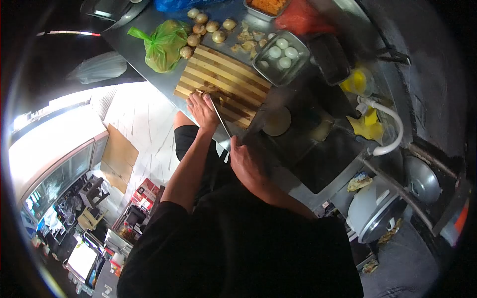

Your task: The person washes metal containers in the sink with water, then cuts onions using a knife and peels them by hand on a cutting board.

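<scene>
My right hand (246, 163) is wrapped round the handle of a knife (221, 117), whose blade points away from me, its tip beside the fingers of my left hand. My left hand (202, 110) rests at the near edge of the striped wooden cutting board (226, 74), fingers curled. A small brownish bit shows at its fingertips; what lies under the fingers is hidden. Unpeeled onions (212, 26) lie beyond the board, near loose onion skins (247, 37). Several peeled white onions (284, 51) sit in a clear rectangular container (268, 71) right of the board.
A tied green plastic bag (166, 47) stands left of the onions. At the back are a tray of orange pieces (268, 6) and a red bag (303, 17). A dark container (329, 58), a sink (323, 164) and a white curved faucet (397, 129) lie to the right.
</scene>
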Demonstrator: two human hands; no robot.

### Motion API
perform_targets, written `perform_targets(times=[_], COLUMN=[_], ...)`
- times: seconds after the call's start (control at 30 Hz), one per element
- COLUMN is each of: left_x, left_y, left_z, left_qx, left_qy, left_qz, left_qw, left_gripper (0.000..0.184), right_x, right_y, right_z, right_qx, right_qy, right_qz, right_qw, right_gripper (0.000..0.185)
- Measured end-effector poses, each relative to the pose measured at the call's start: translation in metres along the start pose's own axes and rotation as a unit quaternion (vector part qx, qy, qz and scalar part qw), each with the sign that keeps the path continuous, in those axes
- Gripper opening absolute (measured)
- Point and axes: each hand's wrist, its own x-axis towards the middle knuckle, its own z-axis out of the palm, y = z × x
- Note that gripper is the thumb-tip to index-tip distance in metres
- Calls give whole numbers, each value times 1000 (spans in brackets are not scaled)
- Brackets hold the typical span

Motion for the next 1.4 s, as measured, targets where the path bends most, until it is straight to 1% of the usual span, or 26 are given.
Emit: perform_targets(times=[0.1, 0.13, 0.23, 0.33, 0.4, 0.47, 0.53, 0.57, 0.6, 0.63, 0.67, 0.7, 0.73, 0.77, 0.8, 0.83, 0.87, 0.9, 0.93, 0.97, 1.0, 1.1, 1.13, 1.23, 1.33, 1.4], left_x=[2, 2, 4, 5, 1, 3, 1, 1, 1, 3, 3, 3, -9, -9, -9, -9, -11, -14, -18, -22, -25, -35, -39, -41, -41, -38], left_y=[2, 4, 5, 2, 2, 1, 2, 2, -2, -6, -2, -1, -31, -25, -15, -5, 7, 22, 41, 50, 51, 66, 75, 83, 97, 103], left_z=[-1, -4, -7, -8, -5, -3, -7, -8, -10, -12, -21, -29, -1, -9, -24, -39, -56, -74, -95, -109, -118, -147, -153, -166, -175, -182], left_qx=[3, 4, -13, -9, -9, -11, -27, -38, -10, -64, -118, -170, -88, -219, -344, -462, -569, -591, -611, -630, -602, -549, -579, -611, -650, -667], left_qy=[-4, -8, -5, -12, -4, 18, 12, 11, 11, -11, -35, -61, 45, 9, -28, -66, -106, -104, -103, -101, -118, -142, -135, -146, -113, -134], left_qz=[-3, 3, 15, 18, 19, 28, 15, 12, 63, 26, -11, -49, 80, 20, -37, -91, -144, -181, -218, -255, -260, -278, -247, -256, -246, -274], left_qw=[1000, 1000, 1000, 1000, 1000, 999, 999, 999, 998, 998, 992, 982, 992, 976, 938, 880, 803, 779, 754, 727, 746, 776, 765, 735, 710, 680], left_gripper=[43, 43, 44, 42, 40, 38, 37, 37, 32, 32, 33, 34, 47, 51, 55, 59, 64, 64, 64, 63, 61, 55, 54, 47, 47, 47], right_x=[24, 45, 92, 110, 107, 103, 84, 79, 77, 76, 74, 74, 78, 79, 77, 77, 71, 63, 57, 52, 48, 31, 26, 25, 29, 25], right_y=[9, 12, 29, 39, 39, 40, 39, 44, 50, 55, 63, 72, 81, 87, 86, 83, 72, 60, 47, 31, 16, -14, -20, -24, -23, -23], right_z=[17, 34, 81, 123, 115, 100, 70, 62, 54, 45, 39, 37, 38, 37, 30, 25, 8, -7, -19, -28, -36, -49, -53, -41, -29, -33], right_qx=[51, 80, 66, 54, 47, 46, 53, 47, 41, 37, 7, 6, 5, 4, -27, -32, -37, -42, 113, 264, 409, 524, 552, 644, 660, 625], right_qy=[36, 44, 114, 129, 136, 181, 260, 241, 224, 207, 196, 217, 236, 254, 244, 284, 323, 359, 323, 276, 221, 148, 127, 115, 129, 136], right_qz=[-7, -3, -70, -45, -34, -32, -33, 0, 33, 67, 64, 34, 2, -31, -22, -42, -60, -77, -92, -106, -117, -159, -144, -129, -132, -131], right_qw=[998, 996, 989, 989, 989, 982, 964, 969, 973, 975, 978, 976, 972, 967, 969, 957, 944, 929, 935, 918, 878, 823, 811, 745, 728, 758], right_gripper=[33, 36, 37, 35, 32, 29, 25, 25, 24, 24, 26, 27, 29, 31, 34, 34, 35, 36, 36, 36, 35, 36, 33, 27, 17, 14])
